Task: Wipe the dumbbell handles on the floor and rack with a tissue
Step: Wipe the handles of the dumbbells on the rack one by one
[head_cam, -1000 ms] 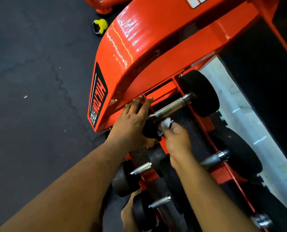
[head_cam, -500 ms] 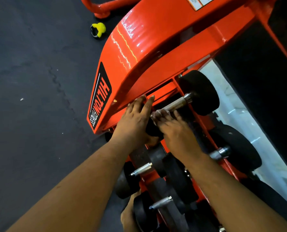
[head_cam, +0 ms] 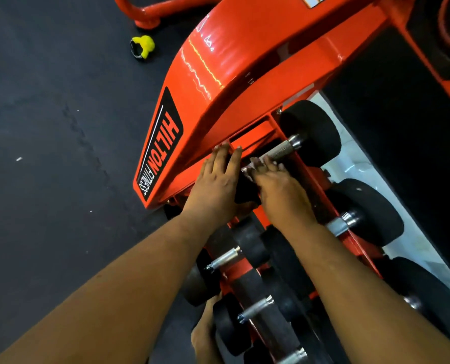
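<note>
A: So, where was the white crumpled tissue (head_cam: 251,168)?

B: Under the right hand (head_cam: 272,179), pressed on the knurled steel handle (head_cam: 280,150) of the top black rubber-ended dumbbell (head_cam: 313,135), near its left end. Fingers curled over it, prob. to rub along the bar.

A: And the left hand (head_cam: 216,179)?

B: Fingers straight, flat on that dumbbell's near black end & the glossy orange steel rack (head_cam: 245,74), likely steadying it so the bar wouldn't roll.

A: How many dumbbells?

B: Approx. five more handles below, all still on the rack; can't count them exactly. One small yellow kettlebell (head_cam: 142,46) on the dark rubber floor (head_cam: 48,153).
</note>
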Tool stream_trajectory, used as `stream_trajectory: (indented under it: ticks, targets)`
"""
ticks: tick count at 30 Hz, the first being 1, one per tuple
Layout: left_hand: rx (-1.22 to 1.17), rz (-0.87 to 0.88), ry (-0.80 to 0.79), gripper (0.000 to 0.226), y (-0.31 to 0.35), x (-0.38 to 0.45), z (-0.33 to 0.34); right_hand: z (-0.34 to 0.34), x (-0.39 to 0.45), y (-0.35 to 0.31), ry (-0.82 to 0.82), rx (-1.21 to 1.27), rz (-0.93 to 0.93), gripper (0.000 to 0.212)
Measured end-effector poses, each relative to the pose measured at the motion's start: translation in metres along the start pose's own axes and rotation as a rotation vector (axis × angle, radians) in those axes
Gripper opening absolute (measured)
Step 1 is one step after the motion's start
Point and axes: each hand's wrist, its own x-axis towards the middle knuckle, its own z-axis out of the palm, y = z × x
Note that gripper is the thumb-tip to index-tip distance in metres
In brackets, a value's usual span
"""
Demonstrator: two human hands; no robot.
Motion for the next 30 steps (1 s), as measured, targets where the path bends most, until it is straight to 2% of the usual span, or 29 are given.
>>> stream_trajectory:
  ticks: [5,8,11,15,18,22,24,28,30]
  targets:
    - [-0.061,0.031,0.036,0.117,-0.022,-0.047,0.011,-0.015,-0.049,-0.049,0.436,0.35,0.278,0.034]
    - [-0.168,-0.011,-0.048,0.112,-0.039,-0.083,0.019,-0.013,-0.073,-0.092,0.518,0.445,0.223,0.034]
    - [-0.201,-0.107,-0.118,0.11,-0.069,-0.125,0.036,0.022,-0.086,-0.127,0.385,0.511,0.123,0.035]
    - [-0.15,-0.256,-0.233,0.106,-0.123,-0.173,0.072,0.099,-0.087,-0.147,0.123,0.552,0.205,0.039]
    - [-0.095,-0.336,-0.321,0.107,-0.157,-0.19,0.098,0.155,-0.079,-0.142,0.0,0.527,0.239,0.036]
    - [-0.076,-0.373,-0.361,0.111,-0.189,-0.184,0.133,0.222,-0.059,-0.126,-0.093,0.356,0.174,0.039]
    - [-0.086,-0.391,-0.351,0.113,-0.199,-0.171,0.147,0.25,-0.042,-0.116,-0.127,0.232,0.086,0.043]
    - [-0.106,-0.395,-0.278,0.118,-0.217,-0.138,0.175,0.294,-0.001,-0.093,-0.093,-0.033,-0.116,0.037]
    - [-0.105,-0.395,-0.27,0.122,-0.226,-0.12,0.188,0.313,0.018,-0.085,-0.15,-0.147,-0.174,0.038]
